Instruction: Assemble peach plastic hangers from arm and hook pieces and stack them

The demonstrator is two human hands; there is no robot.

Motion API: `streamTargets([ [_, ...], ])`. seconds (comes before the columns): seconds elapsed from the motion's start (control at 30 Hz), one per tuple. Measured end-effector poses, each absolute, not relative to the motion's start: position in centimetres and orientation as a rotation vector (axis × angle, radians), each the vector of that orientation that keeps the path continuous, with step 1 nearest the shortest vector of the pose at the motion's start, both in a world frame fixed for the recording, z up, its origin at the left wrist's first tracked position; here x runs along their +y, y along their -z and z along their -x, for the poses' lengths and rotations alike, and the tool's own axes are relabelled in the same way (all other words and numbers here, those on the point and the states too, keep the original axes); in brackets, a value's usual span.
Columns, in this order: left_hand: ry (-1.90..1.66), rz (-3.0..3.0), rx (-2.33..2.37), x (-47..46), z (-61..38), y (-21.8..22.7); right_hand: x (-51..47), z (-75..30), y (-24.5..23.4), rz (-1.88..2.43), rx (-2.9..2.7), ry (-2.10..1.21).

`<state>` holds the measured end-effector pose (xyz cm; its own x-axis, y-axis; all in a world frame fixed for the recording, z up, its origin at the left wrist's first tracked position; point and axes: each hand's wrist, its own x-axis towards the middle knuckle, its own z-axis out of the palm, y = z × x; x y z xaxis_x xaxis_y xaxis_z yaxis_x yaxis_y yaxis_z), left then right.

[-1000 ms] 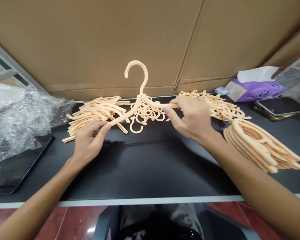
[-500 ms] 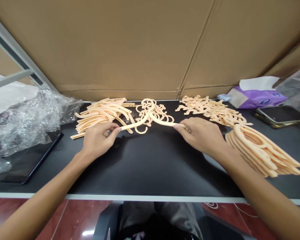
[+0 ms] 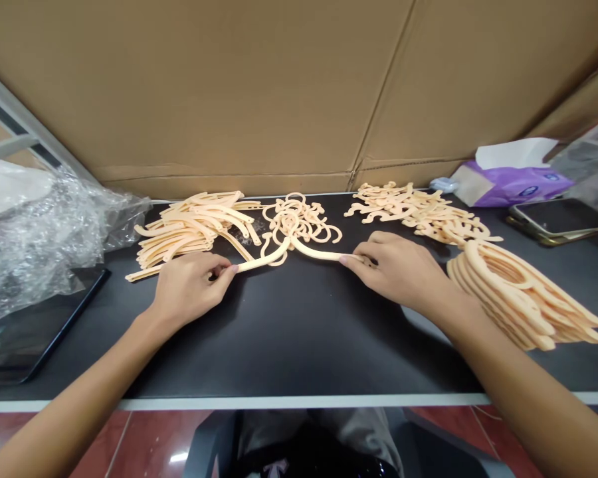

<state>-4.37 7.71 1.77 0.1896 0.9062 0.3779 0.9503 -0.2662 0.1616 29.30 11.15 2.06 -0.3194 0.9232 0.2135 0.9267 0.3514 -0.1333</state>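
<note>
The left hand (image 3: 189, 285) was closed lightly, and its thumb and fingers pinched the left arm end of a peach plastic hanger (image 3: 274, 257). The right hand (image 3: 398, 272) grasped the other arm end in the same way, so both hands were holding the hanger, one at each side. The hanger lay low and almost flat above the black table top (image 3: 299, 338), in front of a tangled pile of plastic hooks (image 3: 301, 222), and its middle part overlapped the front of this pile. I could not tell if it was touching the table. A pile of long curved hanger arms (image 3: 189, 226) was beside the left hand, and a pile of smaller peach pieces (image 3: 413, 209) was behind the right hand. A thick stack of looped hanger pieces (image 3: 521, 295) was just beside the right hand. Bubble wrap (image 3: 40, 245) lay at the left side, and a purple tissue pack (image 3: 513, 179) and a smartphone (image 3: 561, 218) were at the far right
</note>
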Motion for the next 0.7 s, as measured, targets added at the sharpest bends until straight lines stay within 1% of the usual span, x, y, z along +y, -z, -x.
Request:
streamTargets([
  [0.37, 0.647, 2.474, -1.618, 8.2, 4.8, -1.3, 11.1, -29.7, -2.5, 1.643, -2.372, 0.101],
  [0.5, 0.706, 2.499, -1.509, 6.9, 3.5, -1.8, 9.9, -28.6, -3.0, 1.538, -2.281, 0.091],
  [0.57, 0.640, 2.607, -1.457, 5.0, 2.3, -2.0, 8.4, -27.8, -2.9, 1.389, -2.274, 0.034],
  [0.63, 0.504, 2.726, -1.404, 2.7, 1.1, -1.9, 6.2, -27.1, -2.2, 1.255, -2.316, -0.054],
  [0.7, 0.327, 2.806, -1.338, 0.7, 0.2, -1.5, 4.0, -26.8, -1.1, 1.177, -2.380, -0.071],
])
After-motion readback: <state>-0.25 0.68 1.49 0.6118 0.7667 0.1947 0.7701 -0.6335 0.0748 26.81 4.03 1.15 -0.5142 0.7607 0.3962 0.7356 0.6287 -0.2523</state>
